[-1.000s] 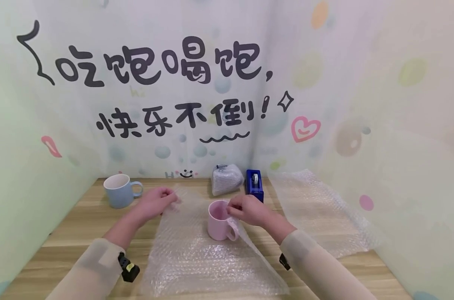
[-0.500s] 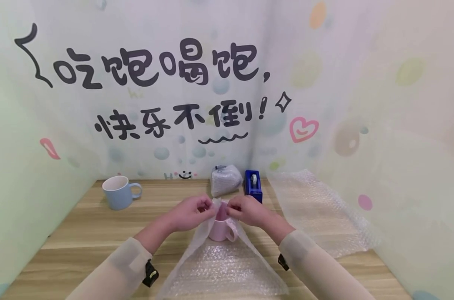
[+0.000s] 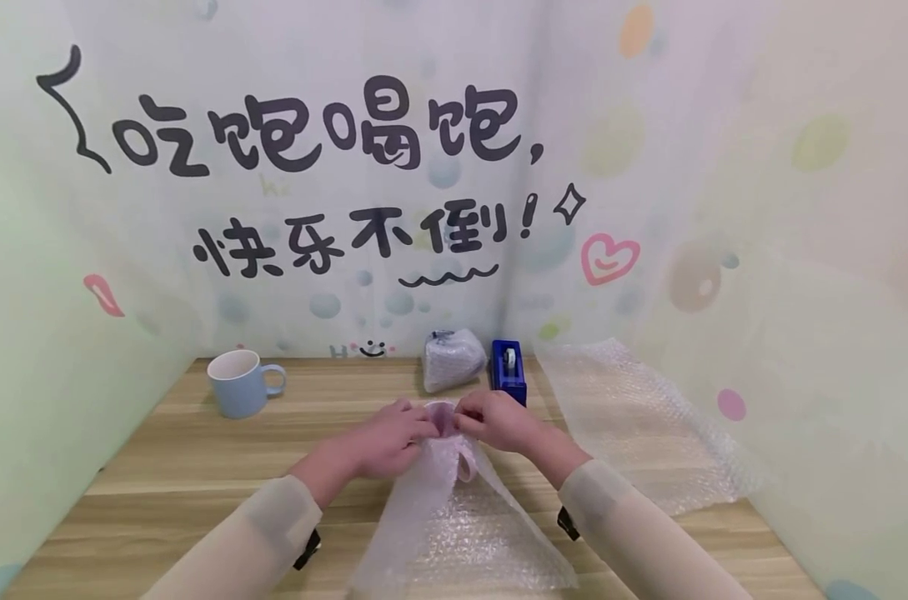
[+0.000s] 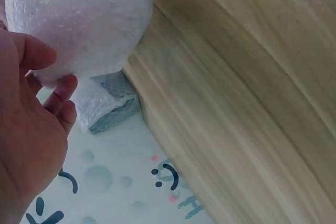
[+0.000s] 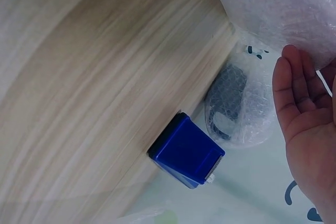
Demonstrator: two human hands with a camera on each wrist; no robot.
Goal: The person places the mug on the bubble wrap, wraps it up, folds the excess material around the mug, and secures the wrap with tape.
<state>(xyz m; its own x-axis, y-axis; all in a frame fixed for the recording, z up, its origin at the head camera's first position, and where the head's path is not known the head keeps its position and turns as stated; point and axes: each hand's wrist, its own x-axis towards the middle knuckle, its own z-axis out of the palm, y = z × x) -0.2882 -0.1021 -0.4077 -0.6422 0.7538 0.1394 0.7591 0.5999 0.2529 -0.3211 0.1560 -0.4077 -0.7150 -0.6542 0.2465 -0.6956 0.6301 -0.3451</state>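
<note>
A pink mug point(image 3: 442, 419) stands upright in the middle of the table, partly covered by a sheet of bubble wrap point(image 3: 491, 533). The sheet's left side now lies across the mug's front; the handle point(image 3: 465, 468) pokes out beside that edge. At the left of the rim, my left hand point(image 3: 393, 437) pinches the wrap, and its thumb and fingers show on the sheet point(image 4: 89, 19) in the left wrist view. My right hand point(image 3: 499, 419) holds the wrap at the rim's right side. In the right wrist view its fingers point(image 5: 298, 77) touch the wrapped side.
A light blue mug point(image 3: 238, 385) stands at the back left. Behind the pink mug sit a bubble-wrapped bundle point(image 3: 454, 360) and a blue tape dispenser point(image 3: 509, 372). Another bubble wrap sheet point(image 3: 641, 425) lies on the right. A printed wall covering closes off the back.
My left hand has gripped the sheet's left edge and brought it rightward and over the front of the pink mug. My right hand has stayed at the rim.
</note>
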